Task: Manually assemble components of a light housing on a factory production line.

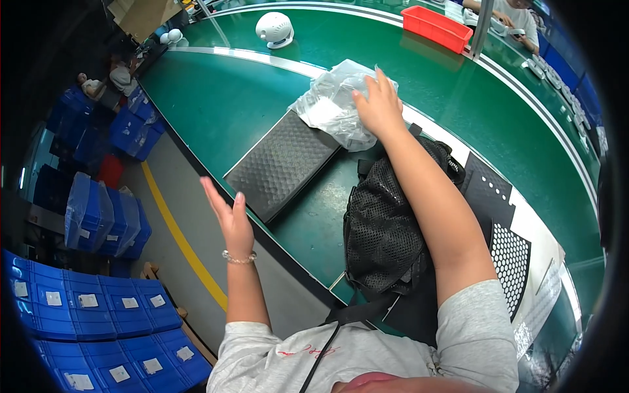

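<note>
glossy green tabletop (203,98) free far-left of black textured rectangular slab (282,164); crumpled clear plastic bag (331,105) blocks slab's far end; narrow gap on its right, then black mesh bag (383,229).

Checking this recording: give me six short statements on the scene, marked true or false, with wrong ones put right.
1. The left grip is open and empty. True.
2. The red tray is left of the white rounded device in the picture. False: the red tray is to its right.
3. A beaded bracelet is on the left wrist. True.
4. The right grip is in the red tray. False: it is at the clear plastic bag.
5. A yellow line runs along the floor. True.
6. The black mesh bag is on the floor. False: it is on the green table.
</note>
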